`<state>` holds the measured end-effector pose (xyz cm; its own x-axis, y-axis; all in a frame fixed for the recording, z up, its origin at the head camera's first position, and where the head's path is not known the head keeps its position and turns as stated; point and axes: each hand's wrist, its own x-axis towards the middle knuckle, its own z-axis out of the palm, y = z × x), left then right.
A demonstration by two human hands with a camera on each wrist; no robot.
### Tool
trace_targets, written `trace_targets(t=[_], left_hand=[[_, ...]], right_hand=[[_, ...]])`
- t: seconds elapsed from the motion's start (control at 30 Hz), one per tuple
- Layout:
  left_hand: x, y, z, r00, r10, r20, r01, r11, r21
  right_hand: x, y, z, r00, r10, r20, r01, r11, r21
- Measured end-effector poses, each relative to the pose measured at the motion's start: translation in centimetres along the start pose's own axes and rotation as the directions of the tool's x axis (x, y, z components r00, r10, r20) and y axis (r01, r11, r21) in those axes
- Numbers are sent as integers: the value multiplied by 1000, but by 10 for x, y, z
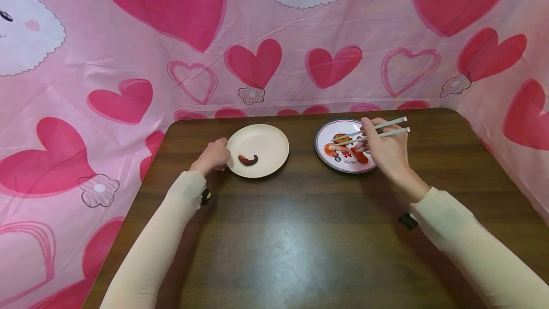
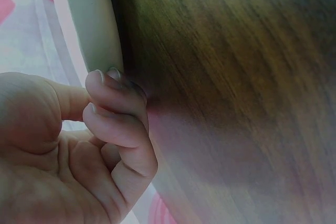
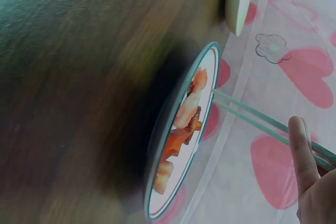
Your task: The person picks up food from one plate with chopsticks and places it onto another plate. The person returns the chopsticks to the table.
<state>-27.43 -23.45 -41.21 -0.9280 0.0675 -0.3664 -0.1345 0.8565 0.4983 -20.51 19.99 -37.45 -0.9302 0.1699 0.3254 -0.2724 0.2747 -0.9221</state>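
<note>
My left hand (image 1: 216, 154) pinches the left rim of a cream plate (image 1: 271, 149); the left wrist view shows curled fingers (image 2: 118, 129) at its edge. A dark red-brown curved piece, like an octopus tentacle (image 1: 248, 160), lies on that plate. My right hand (image 1: 389, 152) holds a pair of pale green chopsticks (image 1: 392, 122). Their tips are over a white plate with a dark rim (image 1: 319, 148), close to an orange-and-white shrimp (image 1: 330, 149). Whether they touch it I cannot tell. A round brownish piece (image 1: 341, 138) and a red-orange piece (image 1: 359, 156) also lie there.
Both plates stand toward the far side of a brown wooden table (image 1: 274, 237). A pink cloth with hearts (image 1: 291, 23) hangs behind the table and along its sides. Dark wrist devices (image 1: 408, 221) sit under the sleeves.
</note>
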Motion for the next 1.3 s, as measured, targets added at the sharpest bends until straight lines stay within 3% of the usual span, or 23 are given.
trace_targets(t=[0.47,1.3], left_hand=[[0,0,-1,1000,4,-1,-4,1000,-1],[4,-3,-1,1000,13,3,-13,1000,-14]], right_hand=[[-1,8,-6,1000,23,16,-25,996,87],[1,11,-5,998,54,34,-56,997,56]])
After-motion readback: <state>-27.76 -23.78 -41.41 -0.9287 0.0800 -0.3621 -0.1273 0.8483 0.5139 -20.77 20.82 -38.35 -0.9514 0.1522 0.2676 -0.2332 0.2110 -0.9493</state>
